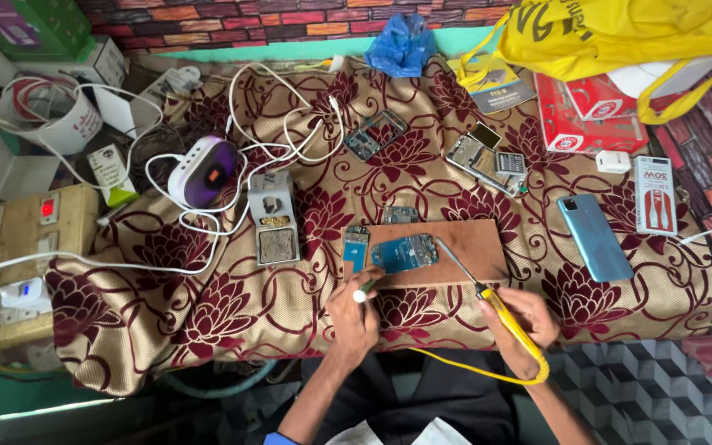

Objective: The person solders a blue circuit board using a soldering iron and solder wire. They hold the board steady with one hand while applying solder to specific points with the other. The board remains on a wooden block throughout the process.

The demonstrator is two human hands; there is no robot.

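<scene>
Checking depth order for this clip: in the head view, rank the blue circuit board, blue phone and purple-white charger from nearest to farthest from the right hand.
From the right hand:
1. Blue phone, just up and right of it.
2. Blue circuit board, on the wooden board, up and left.
3. Purple-white charger, far left among white cables.

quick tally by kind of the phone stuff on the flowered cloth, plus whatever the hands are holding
Circuit boards: 3 (large blue board, small blue board, dark board)
Opened phone frames: 2 (grey frame, silver frame)
Whole phones: 1 (blue phone)
Held tools: 2 (soldering iron in right hand, white-tipped tool in left hand)
Total: 8
</scene>
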